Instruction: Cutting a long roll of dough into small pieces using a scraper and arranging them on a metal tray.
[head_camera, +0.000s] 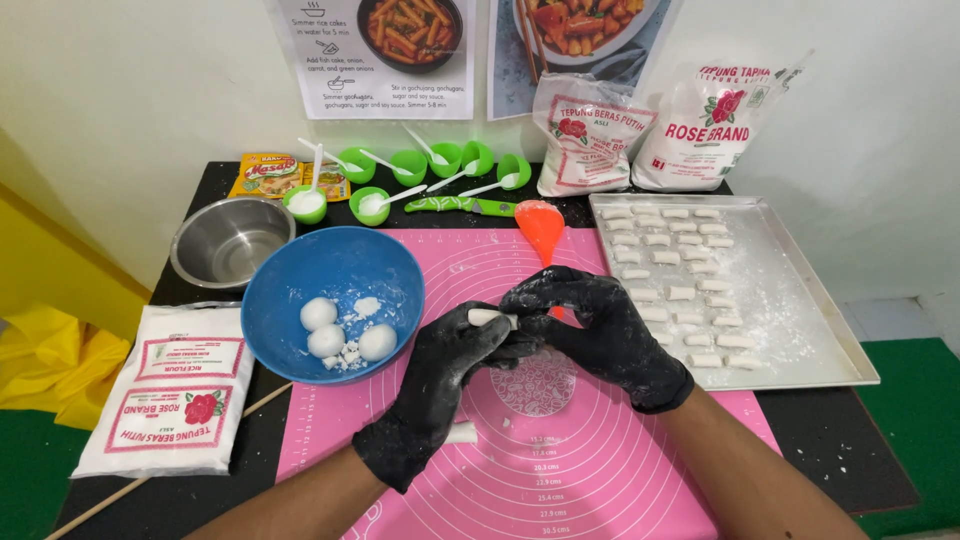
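Observation:
Both my hands wear black gloves and meet over the pink silicone mat (600, 470). My left hand (435, 390) and my right hand (600, 330) together pinch a short white dough stick (490, 317) between the fingertips. Another small dough piece (462, 432) lies on the mat under my left wrist. To the left stands a blue bowl (330, 268) holding three white dough balls (345, 333) and crumbs. At the right, a metal tray (800, 300) carries several cut dough sticks in rows, dusted with flour.
An orange spatula (541, 228) lies at the mat's far edge. Behind it are green cups with white spoons (440, 165), a steel bowl (230, 240), seasoning packets (268, 175) and two flour bags (640, 135). A flour bag (175, 400) lies at front left beside a wooden stick (110, 497).

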